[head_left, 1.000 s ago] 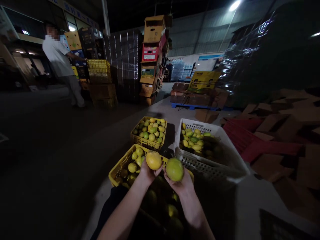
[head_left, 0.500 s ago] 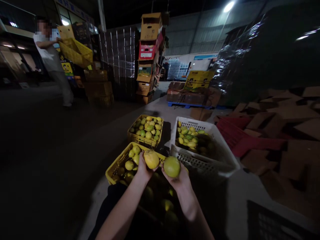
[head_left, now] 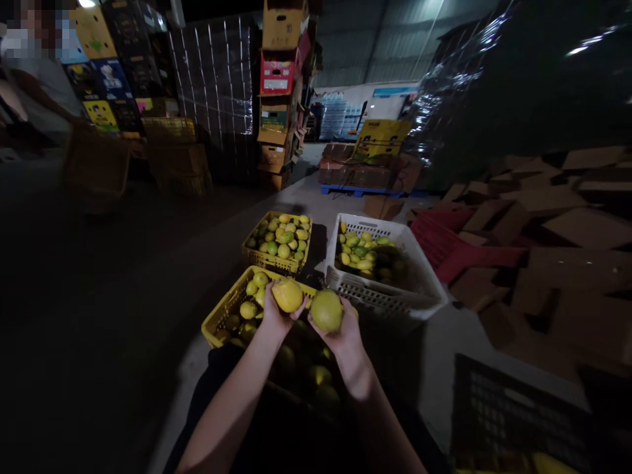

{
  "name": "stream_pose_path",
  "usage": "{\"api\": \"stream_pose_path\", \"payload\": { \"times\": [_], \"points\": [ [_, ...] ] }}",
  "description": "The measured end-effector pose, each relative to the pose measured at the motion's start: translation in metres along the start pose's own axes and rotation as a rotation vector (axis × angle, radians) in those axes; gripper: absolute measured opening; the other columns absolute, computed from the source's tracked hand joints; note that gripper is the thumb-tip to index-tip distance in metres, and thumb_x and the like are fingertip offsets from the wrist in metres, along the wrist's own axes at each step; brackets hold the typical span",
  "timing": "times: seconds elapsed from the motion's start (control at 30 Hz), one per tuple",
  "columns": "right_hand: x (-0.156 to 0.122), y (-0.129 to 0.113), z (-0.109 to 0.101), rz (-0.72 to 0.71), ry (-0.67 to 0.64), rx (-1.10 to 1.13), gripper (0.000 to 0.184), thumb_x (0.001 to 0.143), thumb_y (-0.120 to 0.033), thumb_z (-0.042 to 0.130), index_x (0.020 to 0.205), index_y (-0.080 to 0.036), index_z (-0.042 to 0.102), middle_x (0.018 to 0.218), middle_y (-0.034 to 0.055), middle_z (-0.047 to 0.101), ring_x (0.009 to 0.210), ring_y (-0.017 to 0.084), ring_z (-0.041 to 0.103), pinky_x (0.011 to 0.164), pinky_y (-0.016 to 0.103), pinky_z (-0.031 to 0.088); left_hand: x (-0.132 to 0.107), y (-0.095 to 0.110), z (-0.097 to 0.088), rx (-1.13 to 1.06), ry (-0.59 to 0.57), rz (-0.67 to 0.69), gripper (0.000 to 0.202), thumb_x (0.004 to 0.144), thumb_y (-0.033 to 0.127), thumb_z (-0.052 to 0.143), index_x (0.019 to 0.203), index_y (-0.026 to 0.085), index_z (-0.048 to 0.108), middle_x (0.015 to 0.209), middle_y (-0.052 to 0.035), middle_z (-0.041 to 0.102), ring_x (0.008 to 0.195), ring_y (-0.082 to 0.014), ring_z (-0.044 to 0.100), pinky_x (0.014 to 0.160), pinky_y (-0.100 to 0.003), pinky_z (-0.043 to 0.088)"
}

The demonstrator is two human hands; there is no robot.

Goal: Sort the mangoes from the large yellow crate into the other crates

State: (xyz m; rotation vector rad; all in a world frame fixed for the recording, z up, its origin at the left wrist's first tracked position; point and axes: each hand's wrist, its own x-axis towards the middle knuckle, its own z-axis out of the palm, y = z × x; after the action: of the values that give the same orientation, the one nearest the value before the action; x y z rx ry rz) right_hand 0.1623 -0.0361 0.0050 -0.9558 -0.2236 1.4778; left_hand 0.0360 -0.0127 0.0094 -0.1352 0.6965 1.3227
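My left hand (head_left: 273, 318) is closed around a yellow lemon (head_left: 287, 294). Beside it my right hand (head_left: 340, 336) grips a greener lemon (head_left: 326, 310). Both fruits are held up side by side over the near yellow crate (head_left: 224, 312), which holds several more lemons in shadow. Beyond it stands a second yellow crate (head_left: 251, 253) full of yellow and green lemons. To its right is a white crate (head_left: 390, 297) partly filled with lemons.
A dark crate (head_left: 508, 408) sits at the lower right. Flattened cardboard (head_left: 567, 237) and red sheets (head_left: 444, 243) lie to the right. Stacked cartons (head_left: 279, 99) and wrapped pallets (head_left: 217, 92) stand behind. A person (head_left: 34, 85) carries a crate (head_left: 96, 164) at the far left.
My hands keep the two lemons together. The view has tipped down and everything sits higher in frame. The person at the left lifted a yellow crate, and now holds a crate low and nearer.
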Motion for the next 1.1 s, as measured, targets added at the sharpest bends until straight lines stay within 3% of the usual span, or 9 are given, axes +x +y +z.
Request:
{"api": "stream_pose_path", "payload": {
  "times": [0.1,0.23,0.43,0.6,0.77,0.93,1.1],
  "points": [
    [-0.003,-0.002,0.004,0.064,0.042,0.044,0.014,0.083,-0.036,0.058,0.078,-0.023,0.061,0.060,-0.0021,0.071,0.053,0.019,0.066,0.051,0.030,0.057,-0.002,0.001,0.003,0.020,0.016,-0.069,0.030,0.098,0.042,0.044,0.104,0.021,0.065,0.072,-0.0042,0.068,0.063,-0.0200,0.068,0.061,-0.032,0.060],
    [-0.007,-0.006,0.009,0.075,0.035,0.080,0.016,0.081,-0.040,0.063,0.077,-0.024,0.062,0.060,-0.0006,0.071,0.053,0.020,0.068,0.051,0.031,0.058,-0.002,0.001,0.004,0.054,-0.015,-0.143,0.035,0.100,0.040,0.036,0.108,0.024,0.066,0.074,-0.0074,0.070,0.062,-0.0201,0.069,0.056,-0.030,0.058],
    [-0.008,-0.007,0.008,0.083,0.047,0.117,0.017,0.076,-0.040,0.068,0.076,-0.024,0.063,0.064,0.0027,0.074,0.058,0.021,0.070,0.054,0.031,0.058,-0.002,0.000,0.002,0.091,-0.060,-0.094,0.032,0.096,0.045,0.047,0.099,0.019,0.065,0.075,-0.0073,0.069,0.063,-0.0205,0.069,0.057,-0.030,0.059],
    [-0.002,-0.004,0.001,0.000,0.123,0.104,0.014,0.070,-0.036,0.070,0.078,-0.028,0.063,0.065,-0.0020,0.073,0.059,0.020,0.068,0.056,0.034,0.059,-0.003,0.000,0.005,0.078,-0.035,-0.071,0.028,0.097,0.043,0.049,0.092,0.019,0.063,0.075,-0.0063,0.069,0.064,-0.0203,0.069,0.060,-0.030,0.060],
    [0.011,0.003,-0.010,0.010,0.125,0.098,0.019,0.069,-0.043,0.069,0.078,-0.028,0.062,0.068,0.0004,0.074,0.065,0.023,0.071,0.061,0.039,0.059,0.000,-0.005,0.005,0.075,0.001,-0.069,0.037,0.103,0.039,0.036,0.094,0.016,0.064,0.081,-0.0099,0.071,0.068,-0.0187,0.069,0.063,-0.028,0.059],
    [0.021,0.011,-0.016,0.006,0.082,0.104,0.022,0.066,-0.046,0.070,0.078,-0.028,0.064,0.072,0.0042,0.076,0.070,0.025,0.072,0.065,0.042,0.060,0.004,-0.004,0.003,0.041,0.007,-0.003,0.026,0.099,0.038,0.046,0.093,0.019,0.063,0.077,-0.0043,0.069,0.068,-0.0193,0.068,0.064,-0.033,0.060],
    [0.022,0.013,-0.014,0.010,0.069,0.112,0.019,0.065,-0.044,0.071,0.074,-0.030,0.063,0.070,0.0018,0.074,0.064,0.023,0.070,0.063,0.041,0.061,0.004,0.001,0.003,-0.024,-0.044,-0.050,0.029,0.097,0.039,0.049,0.102,0.016,0.066,0.078,-0.0064,0.071,0.069,-0.0213,0.070,0.063,-0.034,0.062]
  ]
}}
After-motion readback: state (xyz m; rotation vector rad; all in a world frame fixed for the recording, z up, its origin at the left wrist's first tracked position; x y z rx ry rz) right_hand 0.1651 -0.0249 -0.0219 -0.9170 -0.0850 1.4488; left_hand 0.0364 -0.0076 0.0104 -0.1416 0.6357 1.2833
